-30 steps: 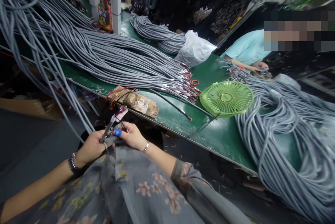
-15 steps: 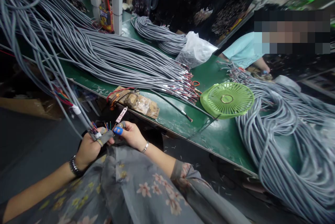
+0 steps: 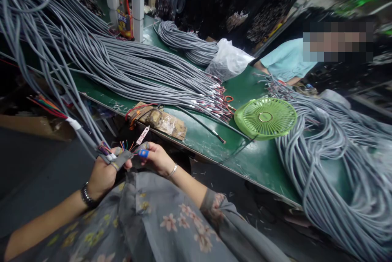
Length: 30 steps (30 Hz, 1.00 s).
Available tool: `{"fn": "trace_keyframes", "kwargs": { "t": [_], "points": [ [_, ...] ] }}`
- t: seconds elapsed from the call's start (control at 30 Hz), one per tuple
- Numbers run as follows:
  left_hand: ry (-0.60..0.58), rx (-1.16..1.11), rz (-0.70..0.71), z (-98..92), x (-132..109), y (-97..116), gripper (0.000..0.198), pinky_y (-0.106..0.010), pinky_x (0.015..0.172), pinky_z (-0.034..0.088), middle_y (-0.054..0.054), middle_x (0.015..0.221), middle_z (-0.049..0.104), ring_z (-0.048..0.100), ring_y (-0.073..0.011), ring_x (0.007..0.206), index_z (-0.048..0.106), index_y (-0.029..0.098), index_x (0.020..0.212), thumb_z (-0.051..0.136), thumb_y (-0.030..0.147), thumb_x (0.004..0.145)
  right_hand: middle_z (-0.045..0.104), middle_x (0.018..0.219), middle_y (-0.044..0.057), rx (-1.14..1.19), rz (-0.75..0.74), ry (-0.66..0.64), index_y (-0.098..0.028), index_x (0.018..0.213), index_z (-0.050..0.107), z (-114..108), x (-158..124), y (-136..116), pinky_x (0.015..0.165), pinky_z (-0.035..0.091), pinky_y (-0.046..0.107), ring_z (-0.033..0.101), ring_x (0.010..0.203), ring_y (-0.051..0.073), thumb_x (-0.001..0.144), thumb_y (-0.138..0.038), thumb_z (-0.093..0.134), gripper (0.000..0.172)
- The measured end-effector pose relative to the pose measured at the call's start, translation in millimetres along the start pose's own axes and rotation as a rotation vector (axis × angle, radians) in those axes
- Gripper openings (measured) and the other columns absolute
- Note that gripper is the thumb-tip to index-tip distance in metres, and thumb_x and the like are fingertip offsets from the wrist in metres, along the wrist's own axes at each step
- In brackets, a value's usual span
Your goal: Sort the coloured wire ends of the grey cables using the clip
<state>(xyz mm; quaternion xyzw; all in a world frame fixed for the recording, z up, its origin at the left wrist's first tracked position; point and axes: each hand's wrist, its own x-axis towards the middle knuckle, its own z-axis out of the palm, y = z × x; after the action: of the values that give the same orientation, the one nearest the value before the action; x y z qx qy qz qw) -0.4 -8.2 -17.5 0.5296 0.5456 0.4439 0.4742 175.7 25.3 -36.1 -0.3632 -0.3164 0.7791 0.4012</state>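
Observation:
My left hand (image 3: pixel 103 172) is closed round the stripped ends of grey cables (image 3: pixel 88 141) that hang down from the upper left; thin coloured wires (image 3: pixel 126 145) fan out from the grip. My right hand (image 3: pixel 157 158), with a blue cap on one fingertip, pinches at those coloured wires and touches the left hand. A small pink-handled tool (image 3: pixel 142 135) hangs just above the hands, below the green table (image 3: pixel 202 131). Both hands sit over my lap in a grey flowered garment.
A big bundle of grey cables (image 3: pixel 147 74) with stripped ends lies across the table. A green fan (image 3: pixel 265 116) lies flat beside a large grey cable coil (image 3: pixel 337 152). A taped brown block (image 3: pixel 159 118) and a plastic bag (image 3: pixel 228 60) lie there. Another person in light blue (image 3: pixel 288 62) works opposite.
My left hand has drawn a cable end from the hanging bunch to the lap, baring the coloured wires; the right hand has shifted onto them. The tool no longer lies between the hands.

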Motion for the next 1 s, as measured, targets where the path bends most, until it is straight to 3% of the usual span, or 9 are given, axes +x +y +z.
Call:
{"fn": "trace_keyframes", "kwargs": {
  "t": [0.13, 0.3, 0.4, 0.5, 0.6, 0.73, 0.87, 1.0],
  "points": [
    [-0.087, -0.087, 0.003, 0.5, 1, 8, 0.035, -0.029, 0.060, 0.049, -0.002, 0.056, 0.067, 0.060, -0.0169, 0.056, 0.068, 0.021, 0.058, 0.066, 0.045, 0.083, 0.063, 0.070, -0.001, 0.127, 0.047, 0.041, -0.017, 0.083, 0.064, -6, 9, -11, 0.051, 0.044, 0.022, 0.048, 0.054, 0.008, 0.074, -0.059, 0.078, 0.045],
    [-0.139, -0.051, 0.009, 3.1, 7, 20, 0.036, -0.030, 0.059, 0.048, -0.002, 0.053, 0.065, 0.058, -0.0167, 0.054, 0.065, 0.022, 0.052, 0.065, 0.044, 0.080, 0.063, 0.071, -0.001, 0.062, 0.029, -0.049, -0.017, 0.083, 0.066, 4, 19, -21, 0.049, 0.039, 0.022, 0.045, 0.053, 0.008, 0.056, -0.068, 0.084, 0.060],
    [-0.138, -0.049, -0.014, 3.6, 8, 25, 0.035, -0.030, 0.059, 0.048, -0.002, 0.052, 0.065, 0.057, -0.0171, 0.052, 0.065, 0.022, 0.051, 0.065, 0.045, 0.078, 0.057, 0.059, -0.003, -0.063, -0.119, 0.128, -0.018, 0.070, 0.061, 10, 20, -18, 0.050, 0.035, 0.023, 0.041, 0.051, 0.008, 0.054, -0.072, 0.082, 0.060],
    [-0.158, -0.051, -0.034, 2.7, 9, 27, 0.033, -0.031, 0.059, 0.049, -0.001, 0.051, 0.065, 0.057, -0.0174, 0.052, 0.065, 0.022, 0.051, 0.066, 0.044, 0.076, 0.054, 0.055, -0.003, -0.189, -0.234, 0.268, -0.020, 0.064, 0.057, 11, 21, -14, 0.052, 0.036, 0.026, 0.041, 0.050, 0.009, 0.064, -0.079, 0.071, 0.060],
    [-0.176, -0.054, -0.048, 3.1, 10, 27, 0.032, -0.030, 0.059, 0.048, -0.001, 0.050, 0.064, 0.056, -0.0165, 0.051, 0.064, 0.022, 0.050, 0.067, 0.042, 0.075, 0.054, 0.057, -0.003, -0.168, -0.243, 0.212, -0.020, 0.069, 0.062, 10, 24, -14, 0.053, 0.038, 0.026, 0.042, 0.052, 0.010, 0.067, -0.084, 0.063, 0.064],
    [-0.187, -0.054, -0.069, 6.1, 13, 29, 0.035, -0.029, 0.057, 0.046, -0.001, 0.046, 0.062, 0.053, -0.0158, 0.049, 0.062, 0.022, 0.047, 0.067, 0.044, 0.073, 0.056, 0.063, -0.002, 0.010, -0.116, 0.086, -0.018, 0.076, 0.066, 9, 30, -15, 0.053, 0.040, 0.024, 0.044, 0.055, 0.010, 0.066, -0.080, 0.070, 0.063],
    [-0.202, -0.060, -0.097, 8.5, 16, 32, 0.036, -0.028, 0.056, 0.044, 0.000, 0.045, 0.061, 0.051, -0.0147, 0.048, 0.062, 0.022, 0.046, 0.071, 0.047, 0.071, 0.054, 0.061, -0.003, 0.116, -0.099, 0.123, -0.017, 0.076, 0.067, 11, 33, -14, 0.055, 0.042, 0.023, 0.046, 0.056, 0.009, 0.070, -0.069, 0.077, 0.053],
    [-0.208, -0.044, -0.103, 8.6, 16, 33, 0.039, -0.029, 0.056, 0.044, 0.000, 0.046, 0.060, 0.050, -0.0141, 0.047, 0.061, 0.021, 0.046, 0.072, 0.048, 0.071, 0.055, 0.060, -0.002, 0.135, -0.093, 0.142, -0.017, 0.077, 0.068, 14, 32, -14, 0.054, 0.043, 0.023, 0.049, 0.056, 0.010, 0.073, -0.069, 0.075, 0.053]
  ]
}}
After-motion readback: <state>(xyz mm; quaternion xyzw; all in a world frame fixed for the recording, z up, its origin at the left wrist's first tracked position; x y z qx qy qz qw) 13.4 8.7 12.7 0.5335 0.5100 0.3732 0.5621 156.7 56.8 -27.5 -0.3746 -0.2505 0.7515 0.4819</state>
